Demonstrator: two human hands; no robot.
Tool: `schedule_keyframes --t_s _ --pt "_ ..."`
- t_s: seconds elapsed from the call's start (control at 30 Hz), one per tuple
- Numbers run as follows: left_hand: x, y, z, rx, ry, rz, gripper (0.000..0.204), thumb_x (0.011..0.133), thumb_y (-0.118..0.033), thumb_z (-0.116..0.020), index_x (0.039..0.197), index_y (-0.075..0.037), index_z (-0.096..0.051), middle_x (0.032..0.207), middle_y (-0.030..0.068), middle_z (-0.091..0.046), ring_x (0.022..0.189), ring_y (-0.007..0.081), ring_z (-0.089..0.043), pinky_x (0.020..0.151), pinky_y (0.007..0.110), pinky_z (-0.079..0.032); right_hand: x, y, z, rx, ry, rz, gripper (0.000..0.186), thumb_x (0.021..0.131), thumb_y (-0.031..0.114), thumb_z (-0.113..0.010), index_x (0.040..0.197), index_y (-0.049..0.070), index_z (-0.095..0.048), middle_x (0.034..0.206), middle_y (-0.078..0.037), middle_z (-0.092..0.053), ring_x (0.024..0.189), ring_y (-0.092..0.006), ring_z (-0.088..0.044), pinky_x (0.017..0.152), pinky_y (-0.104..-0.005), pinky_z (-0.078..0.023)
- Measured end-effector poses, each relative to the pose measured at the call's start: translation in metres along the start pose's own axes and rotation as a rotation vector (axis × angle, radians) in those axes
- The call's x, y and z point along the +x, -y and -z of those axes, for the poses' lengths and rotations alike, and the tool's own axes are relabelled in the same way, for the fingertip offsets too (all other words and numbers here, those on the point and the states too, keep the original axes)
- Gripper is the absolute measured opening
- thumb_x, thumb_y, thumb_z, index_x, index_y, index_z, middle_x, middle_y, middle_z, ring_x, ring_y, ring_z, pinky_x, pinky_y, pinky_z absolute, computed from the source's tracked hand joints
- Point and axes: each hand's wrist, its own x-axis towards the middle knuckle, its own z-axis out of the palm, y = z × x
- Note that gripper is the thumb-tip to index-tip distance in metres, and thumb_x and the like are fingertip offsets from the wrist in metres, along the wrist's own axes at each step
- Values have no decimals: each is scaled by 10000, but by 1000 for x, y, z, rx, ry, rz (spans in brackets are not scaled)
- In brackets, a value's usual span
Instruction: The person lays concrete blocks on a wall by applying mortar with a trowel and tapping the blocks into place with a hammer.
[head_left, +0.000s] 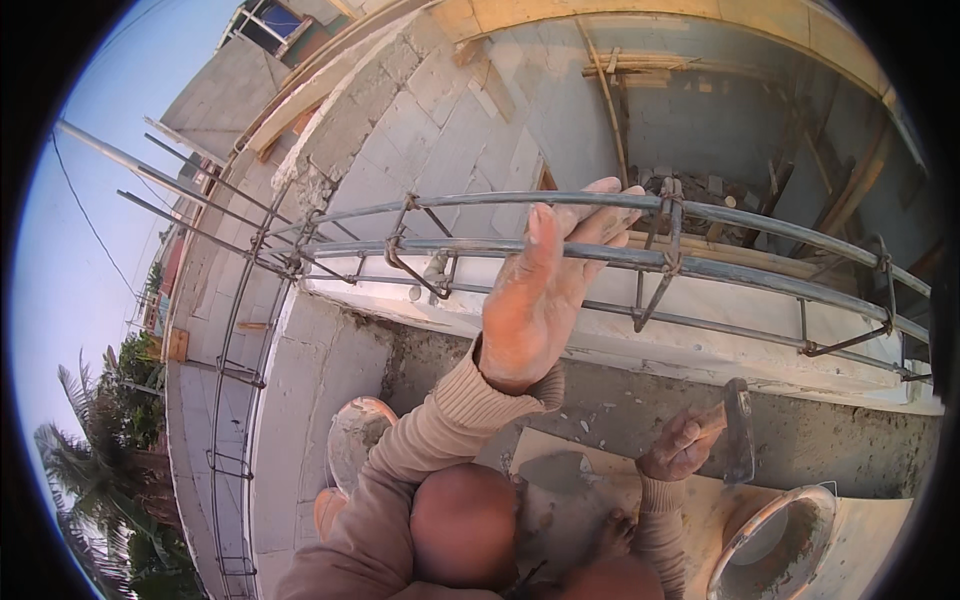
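Observation:
My left hand (535,295) reaches up against a horizontal steel rebar cage (760,267), its fingers extended among the upper bars and its thumb raised. The cage, tied with bent stirrups, runs along a white block ledge (730,332). Low at the right, my right hand (678,445) is closed round the handle of a tool with a long, flat grey metal head (740,430), held beside the ledge. My bent knees (462,520) show below, above a mortar-stained board (860,530).
A mortar bucket (775,550) stands at lower right, another container (350,450) at left. A second rebar cage (222,430) runs down the left wall beside protruding bars. Beyond the ledge lies a walled space with timber poles (605,90) and rubble. Palms and wires are outside at left.

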Motion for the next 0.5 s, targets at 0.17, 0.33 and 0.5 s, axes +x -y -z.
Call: schedule_keyframes --t_s 0.17,0.33,0.5 --pt "-42 -23 34 1633 301 -102 1157 725 -731 -710 1513 31 -340 1557 246 -359 1481 428 -262 1206 534 -240 -18 -12 2 132 -42 -17 563 1049 442 -495 1337 -40 -461 1016 -73 -503 807 -106 -443 707 -199 -379" --pt "-39 -16 76 1704 153 -129 1164 504 -678 -837 1403 -14 -514 1445 208 -509 1366 393 -458 1144 504 -351 -39 3 -5 123 57 -29 623 1043 451 -505 1395 -56 -419 989 -70 -502 764 -102 -449 645 -203 -378" --pt "-27 -16 76 1684 245 -85 1005 519 -611 -868 1277 -8 -599 1185 162 -660 1139 341 -629 1030 456 -461 -40 34 -15 -55 164 1 482 1061 439 -413 1113 -34 -487 793 -45 -447 662 -128 -445 584 -259 -367"
